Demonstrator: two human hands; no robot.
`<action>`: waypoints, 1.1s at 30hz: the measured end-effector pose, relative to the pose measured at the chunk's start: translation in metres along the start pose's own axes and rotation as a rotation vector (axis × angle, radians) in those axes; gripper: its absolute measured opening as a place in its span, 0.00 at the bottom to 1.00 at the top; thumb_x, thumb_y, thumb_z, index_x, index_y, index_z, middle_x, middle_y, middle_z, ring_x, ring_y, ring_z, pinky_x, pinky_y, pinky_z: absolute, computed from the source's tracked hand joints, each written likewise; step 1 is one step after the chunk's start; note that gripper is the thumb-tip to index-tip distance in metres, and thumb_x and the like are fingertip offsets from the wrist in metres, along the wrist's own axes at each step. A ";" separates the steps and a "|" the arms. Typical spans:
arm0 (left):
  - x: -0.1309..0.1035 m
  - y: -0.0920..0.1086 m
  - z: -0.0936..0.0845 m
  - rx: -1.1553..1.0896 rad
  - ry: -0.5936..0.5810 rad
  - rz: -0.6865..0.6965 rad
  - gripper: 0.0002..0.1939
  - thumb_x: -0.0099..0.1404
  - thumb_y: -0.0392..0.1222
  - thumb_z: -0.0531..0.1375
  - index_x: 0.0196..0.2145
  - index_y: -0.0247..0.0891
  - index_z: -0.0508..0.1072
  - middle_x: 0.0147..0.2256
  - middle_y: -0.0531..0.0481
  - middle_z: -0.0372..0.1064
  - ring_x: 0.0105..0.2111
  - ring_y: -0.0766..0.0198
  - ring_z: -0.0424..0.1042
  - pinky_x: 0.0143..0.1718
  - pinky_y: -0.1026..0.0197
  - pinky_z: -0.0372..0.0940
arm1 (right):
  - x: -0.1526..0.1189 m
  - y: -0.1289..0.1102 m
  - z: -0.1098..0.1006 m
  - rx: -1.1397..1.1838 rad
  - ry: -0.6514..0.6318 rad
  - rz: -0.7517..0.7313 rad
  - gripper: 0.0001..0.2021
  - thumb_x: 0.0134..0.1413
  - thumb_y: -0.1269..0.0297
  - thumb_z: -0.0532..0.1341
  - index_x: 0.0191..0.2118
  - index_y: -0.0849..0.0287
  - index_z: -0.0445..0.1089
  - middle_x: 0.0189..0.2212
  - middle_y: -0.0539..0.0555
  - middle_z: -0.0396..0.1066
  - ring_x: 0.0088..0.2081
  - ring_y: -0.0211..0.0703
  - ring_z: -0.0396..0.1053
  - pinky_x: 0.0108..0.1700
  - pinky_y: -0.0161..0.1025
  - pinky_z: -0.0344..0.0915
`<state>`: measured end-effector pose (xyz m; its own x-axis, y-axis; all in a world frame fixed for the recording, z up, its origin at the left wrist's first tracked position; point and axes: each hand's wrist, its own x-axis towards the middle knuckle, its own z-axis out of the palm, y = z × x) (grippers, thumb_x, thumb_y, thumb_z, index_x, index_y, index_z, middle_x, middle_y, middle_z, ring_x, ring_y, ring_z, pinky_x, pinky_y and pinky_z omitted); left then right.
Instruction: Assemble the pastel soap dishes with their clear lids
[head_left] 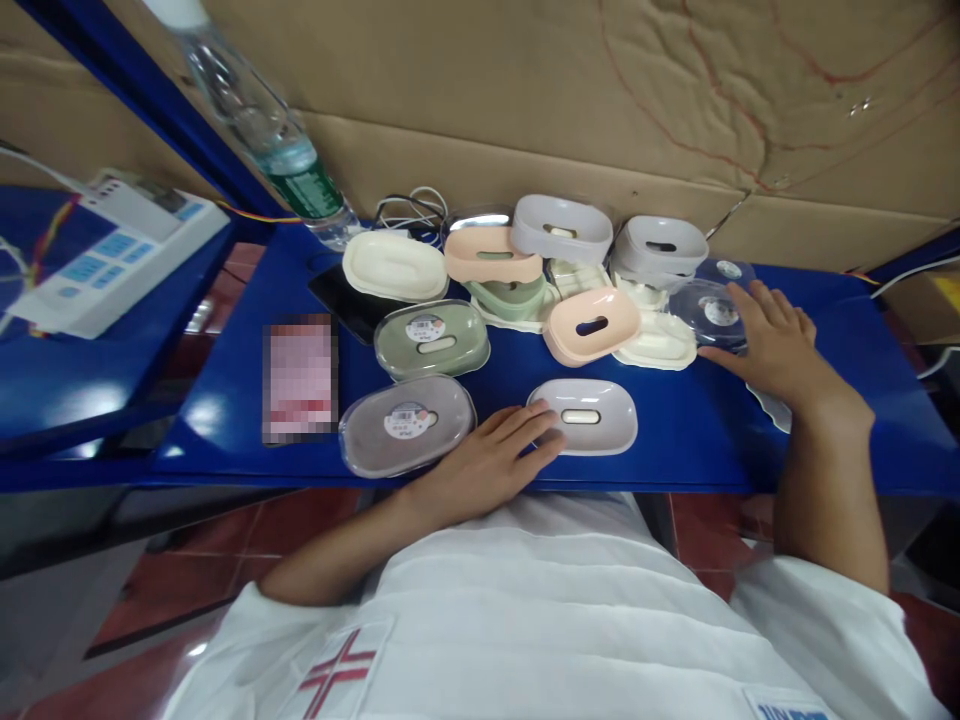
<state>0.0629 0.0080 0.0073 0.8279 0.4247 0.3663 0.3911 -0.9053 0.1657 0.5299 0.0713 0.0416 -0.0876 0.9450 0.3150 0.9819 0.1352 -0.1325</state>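
Observation:
My left hand [517, 445] lies with its fingers stretched out over the left rim of a pale grey soap dish [615, 425] at the table's front. My right hand [772, 335] is spread at the right, its fingers beside and partly over clear plastic lids [694, 305] with round labels. Left of my left hand is a mauve-grey soap dish [450, 425] under a clear labelled lid. Behind it sits a green soap dish [469, 345] with a similar lid. A peach soap dish [559, 345] rests near the middle.
More dishes are piled at the back: a cream one [394, 265], a peach one [457, 262] and grey ones [562, 215]. A water bottle [307, 190] stands at the back left, near a blurred-out pink item [300, 380]. A power strip [112, 265] lies on the left table.

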 end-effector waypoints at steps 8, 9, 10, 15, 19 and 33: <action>-0.011 -0.001 0.006 -0.141 0.072 -0.082 0.27 0.78 0.31 0.59 0.71 0.44 0.65 0.74 0.34 0.58 0.73 0.45 0.62 0.68 0.41 0.69 | -0.040 -0.058 -0.041 0.117 0.070 -0.054 0.42 0.64 0.38 0.68 0.76 0.47 0.60 0.71 0.64 0.65 0.73 0.68 0.62 0.74 0.63 0.62; -0.013 -0.001 0.008 -0.140 0.095 -0.091 0.30 0.77 0.31 0.61 0.72 0.44 0.63 0.73 0.34 0.58 0.73 0.45 0.63 0.68 0.41 0.69 | -0.051 -0.075 -0.044 0.156 0.065 -0.074 0.41 0.63 0.40 0.70 0.76 0.47 0.61 0.71 0.63 0.65 0.73 0.67 0.63 0.74 0.62 0.62; -0.014 -0.001 0.009 -0.127 0.116 -0.097 0.32 0.76 0.31 0.62 0.73 0.45 0.62 0.73 0.34 0.58 0.73 0.45 0.63 0.68 0.41 0.69 | -0.062 -0.092 -0.045 0.210 0.024 -0.109 0.40 0.63 0.43 0.71 0.76 0.47 0.62 0.72 0.62 0.65 0.73 0.66 0.63 0.74 0.61 0.62; -0.013 -0.001 0.010 -0.051 0.207 -0.093 0.37 0.75 0.34 0.65 0.76 0.43 0.57 0.75 0.30 0.53 0.74 0.42 0.61 0.68 0.42 0.70 | -0.087 -0.153 -0.023 0.415 -0.270 -0.302 0.39 0.67 0.50 0.70 0.78 0.42 0.56 0.76 0.59 0.57 0.74 0.62 0.61 0.71 0.63 0.68; -0.009 0.000 0.006 -0.079 0.199 -0.122 0.42 0.77 0.39 0.64 0.79 0.41 0.48 0.76 0.26 0.50 0.73 0.41 0.62 0.65 0.43 0.73 | -0.084 -0.168 -0.012 0.399 -0.294 -0.364 0.39 0.68 0.52 0.69 0.78 0.39 0.55 0.78 0.58 0.53 0.75 0.63 0.57 0.72 0.65 0.65; 0.000 0.002 0.001 -0.018 0.103 -0.127 0.28 0.79 0.42 0.61 0.71 0.33 0.64 0.70 0.27 0.62 0.70 0.42 0.68 0.66 0.45 0.72 | -0.076 -0.167 -0.001 0.445 -0.275 -0.322 0.37 0.68 0.51 0.69 0.77 0.40 0.57 0.77 0.57 0.55 0.74 0.62 0.58 0.71 0.63 0.66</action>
<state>0.0641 0.0059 0.0067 0.7265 0.5336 0.4330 0.4817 -0.8448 0.2328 0.3725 -0.0236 0.0410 -0.4662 0.8704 0.1584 0.7399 0.4818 -0.4695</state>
